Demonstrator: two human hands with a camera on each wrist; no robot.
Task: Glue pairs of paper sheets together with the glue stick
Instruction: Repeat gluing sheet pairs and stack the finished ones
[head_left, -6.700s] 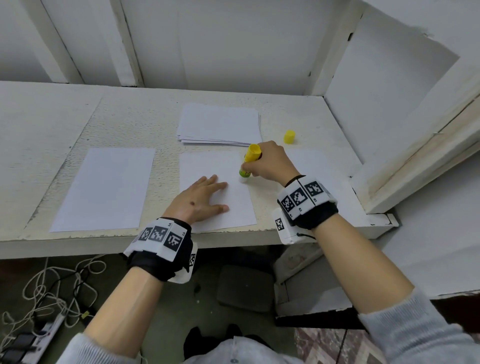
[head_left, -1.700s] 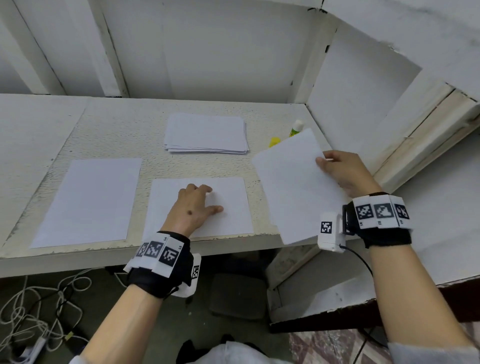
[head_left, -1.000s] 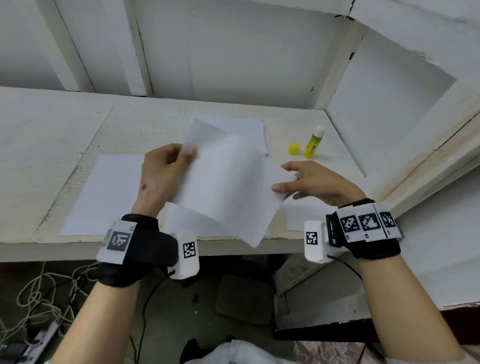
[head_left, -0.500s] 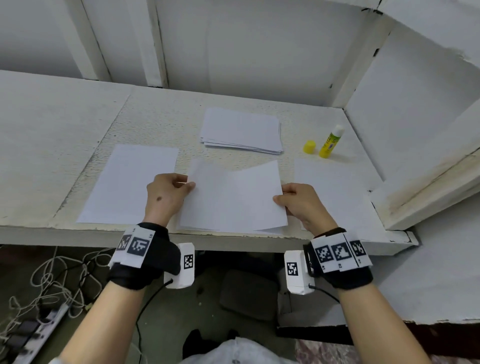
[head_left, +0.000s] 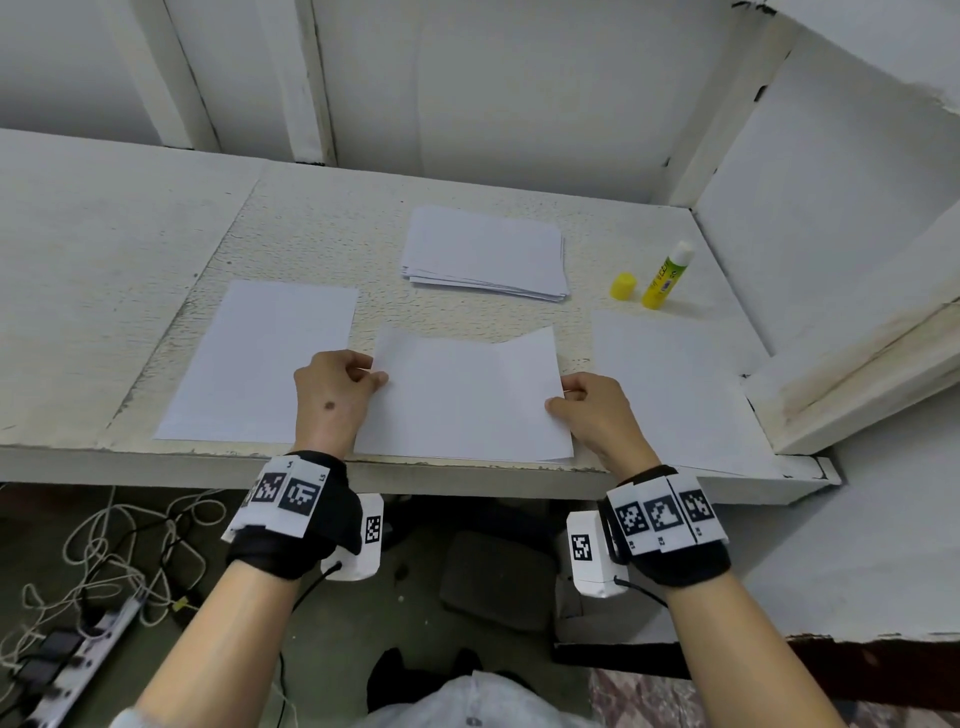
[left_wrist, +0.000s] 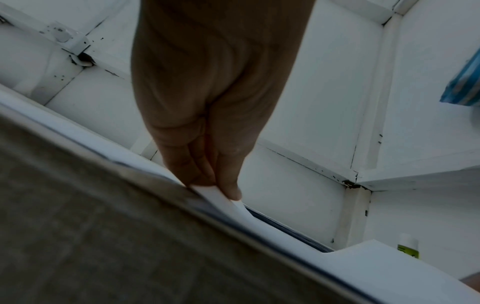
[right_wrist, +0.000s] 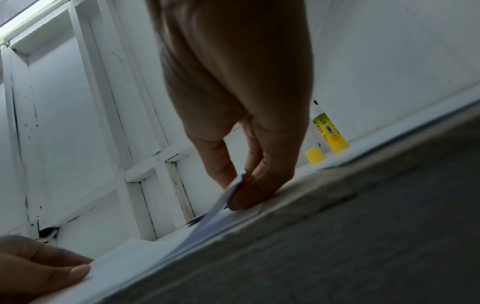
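While the head view looks down on the counter (head_left: 156, 260), the left hand (head_left: 332, 397) and right hand (head_left: 592, 410) pinch opposite side edges of the top sheet (head_left: 462, 400); the uncapped glue stick (head_left: 667, 275) stands far right. Left wrist view: thumb and fingers (left_wrist: 200, 170) nip the sheet's edge. Right wrist view: that edge lifts off the sheet below.

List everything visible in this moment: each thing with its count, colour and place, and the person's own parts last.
Top sheet: one, white, centre near the front edge, pinched at both side edges, far edge not yet flat.
Left sheet: one, white, flat, left of centre.
Right sheet: one, white, flat, right of centre.
Paper stack: one, white, behind the centre sheet.
Glue stick: one, yellow body, uncapped, standing at back right.
Cap: one, yellow, just left of the glue stick.
Shelf: one, white, bears all of these.
Cables: tangle, white, floor at lower left.
Left hand: pinches the top sheet's left edge.
Right hand: pinches its right edge.
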